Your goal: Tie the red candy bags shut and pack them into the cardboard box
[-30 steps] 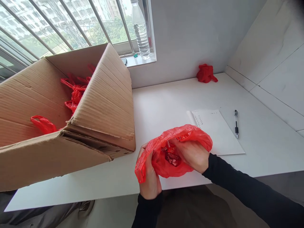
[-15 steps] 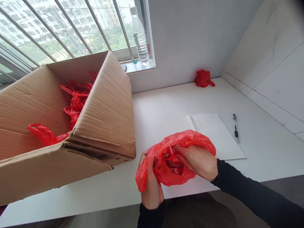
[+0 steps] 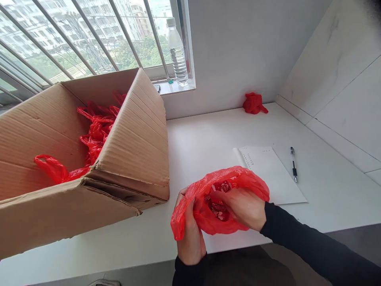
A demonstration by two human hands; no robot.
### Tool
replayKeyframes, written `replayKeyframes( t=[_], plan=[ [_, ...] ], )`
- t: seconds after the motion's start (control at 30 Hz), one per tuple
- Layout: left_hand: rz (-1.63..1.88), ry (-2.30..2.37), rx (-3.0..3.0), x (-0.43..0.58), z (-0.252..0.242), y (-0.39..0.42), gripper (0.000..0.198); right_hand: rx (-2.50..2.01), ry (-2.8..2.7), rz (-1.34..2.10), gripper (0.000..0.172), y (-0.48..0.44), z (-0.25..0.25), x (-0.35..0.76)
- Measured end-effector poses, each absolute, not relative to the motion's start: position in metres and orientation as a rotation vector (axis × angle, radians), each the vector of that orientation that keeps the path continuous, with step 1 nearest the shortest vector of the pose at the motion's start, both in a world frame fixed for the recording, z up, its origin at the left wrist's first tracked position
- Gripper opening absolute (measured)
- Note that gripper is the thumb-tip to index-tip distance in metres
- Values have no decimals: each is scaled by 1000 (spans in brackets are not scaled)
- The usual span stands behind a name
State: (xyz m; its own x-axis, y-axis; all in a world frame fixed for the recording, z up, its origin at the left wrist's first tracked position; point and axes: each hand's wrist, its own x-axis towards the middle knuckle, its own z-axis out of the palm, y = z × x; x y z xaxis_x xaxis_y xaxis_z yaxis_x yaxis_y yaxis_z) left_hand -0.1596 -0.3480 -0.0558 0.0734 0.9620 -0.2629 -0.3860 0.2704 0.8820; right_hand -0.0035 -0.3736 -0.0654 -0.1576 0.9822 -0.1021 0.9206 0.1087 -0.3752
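Observation:
A red plastic bag (image 3: 212, 227) is held with its mouth wide apart over the front of the white table. My left hand (image 3: 190, 238) grips the bag's left rim, thumb inside and fingers behind it. Several small red wrapped packets (image 3: 218, 210) with white print lie in the bag. My right hand (image 3: 245, 206) reaches into the mouth from the right, over the packets. Its fingertips are down among them and partly hidden, so whether it pinches one is unclear.
A large cardboard box (image 3: 143, 143) holding several red plastic bags (image 3: 101, 127) stands at the left. Behind my right hand lie a notebook (image 3: 276, 174) and a pen (image 3: 293, 165). A crumpled red bag (image 3: 254, 103) rests by the wall; a water bottle (image 3: 179, 59) stands on the sill.
My right hand has moved slightly left and deeper into the bag, and the packets have shifted, with a round white print now showing. My left hand keeps its grip. The view has tilted slightly.

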Motion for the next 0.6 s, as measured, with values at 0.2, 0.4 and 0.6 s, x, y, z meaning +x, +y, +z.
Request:
replayKeyframes(
  t=[0.2,0.4,0.6],
  plan=[
    [1169,1032,712,-159,-55,-348,11,-1947,-2156,539,36,-377,-61,9],
    [1165,1030,690,-157,-55,-349,7,-2017,-2195,675,26,-389,-60,3],
    [1151,1026,704,-156,-56,-349,9,-2028,-2255,642,26,-399,-58,-3]
  ],
)
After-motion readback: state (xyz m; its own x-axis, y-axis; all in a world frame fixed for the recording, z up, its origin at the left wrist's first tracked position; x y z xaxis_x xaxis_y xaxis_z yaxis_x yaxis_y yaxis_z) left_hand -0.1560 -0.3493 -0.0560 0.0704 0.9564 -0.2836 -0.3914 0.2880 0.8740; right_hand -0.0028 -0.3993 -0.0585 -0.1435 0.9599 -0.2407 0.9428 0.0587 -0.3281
